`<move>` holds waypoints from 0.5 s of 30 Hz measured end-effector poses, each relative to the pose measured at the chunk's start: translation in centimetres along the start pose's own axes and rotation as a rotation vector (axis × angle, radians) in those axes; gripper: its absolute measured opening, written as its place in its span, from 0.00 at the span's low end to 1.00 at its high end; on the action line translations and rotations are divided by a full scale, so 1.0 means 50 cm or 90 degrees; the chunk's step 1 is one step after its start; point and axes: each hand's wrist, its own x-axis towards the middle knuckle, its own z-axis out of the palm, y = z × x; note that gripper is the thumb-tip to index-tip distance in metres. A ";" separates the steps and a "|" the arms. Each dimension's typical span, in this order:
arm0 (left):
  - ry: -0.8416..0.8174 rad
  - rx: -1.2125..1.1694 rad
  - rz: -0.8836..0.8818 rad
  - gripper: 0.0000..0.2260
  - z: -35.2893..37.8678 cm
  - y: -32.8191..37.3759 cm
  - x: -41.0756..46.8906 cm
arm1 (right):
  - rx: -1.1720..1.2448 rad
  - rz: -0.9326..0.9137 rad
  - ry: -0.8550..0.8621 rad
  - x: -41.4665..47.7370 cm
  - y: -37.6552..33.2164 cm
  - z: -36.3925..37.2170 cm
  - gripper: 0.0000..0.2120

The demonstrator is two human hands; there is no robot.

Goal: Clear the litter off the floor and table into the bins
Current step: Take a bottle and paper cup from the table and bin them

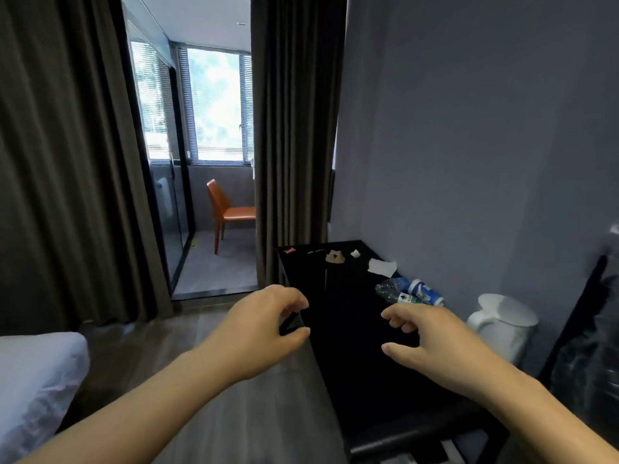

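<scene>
A black table [351,316] stands against the grey wall and carries litter. On it lie a crushed clear plastic bottle [397,291], a blue-and-white wipes canister [427,292] on its side, a white tissue [382,266], a small white scrap [355,253], a brown paper piece [335,256] and a red wrapper [288,250]. My left hand [268,324] hovers at the table's left edge, fingers loosely curled, holding nothing. My right hand [425,336] hangs over the table just short of the bottle, fingers relaxed and empty.
A white lidded bin [502,324] sits on the floor right of the table by the wall. A white bed corner [37,380] is at lower left. Dark curtains [294,145] frame a doorway to a balcony with an orange chair [227,212]. A dark object [589,346] stands at far right.
</scene>
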 end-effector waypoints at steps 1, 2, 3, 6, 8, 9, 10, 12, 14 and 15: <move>-0.004 -0.007 0.006 0.15 -0.003 -0.028 0.028 | 0.003 0.017 -0.003 0.028 -0.002 0.006 0.22; -0.009 -0.012 0.013 0.15 -0.005 -0.055 0.055 | 0.004 0.034 -0.006 0.053 -0.004 0.012 0.22; -0.016 -0.015 0.020 0.15 -0.005 -0.079 0.083 | 0.003 0.049 -0.007 0.077 -0.005 0.018 0.22; -0.042 -0.034 0.048 0.15 0.012 -0.142 0.163 | -0.002 0.090 -0.001 0.143 -0.002 0.036 0.22; -0.057 -0.059 0.059 0.15 0.033 -0.175 0.211 | -0.011 0.114 -0.007 0.183 0.004 0.047 0.22; -0.065 -0.067 0.066 0.15 0.044 -0.189 0.231 | -0.016 0.121 -0.008 0.202 0.007 0.053 0.22; -0.076 -0.070 0.075 0.15 0.056 -0.205 0.253 | -0.022 0.127 -0.010 0.223 0.013 0.059 0.22; -0.096 -0.076 0.092 0.15 0.077 -0.235 0.303 | -0.028 0.139 -0.012 0.268 0.030 0.074 0.22; -0.106 -0.082 0.108 0.15 0.097 -0.266 0.360 | -0.022 0.150 -0.012 0.317 0.057 0.090 0.22; -0.109 -0.083 0.114 0.15 0.107 -0.279 0.389 | -0.016 0.155 -0.015 0.343 0.073 0.100 0.22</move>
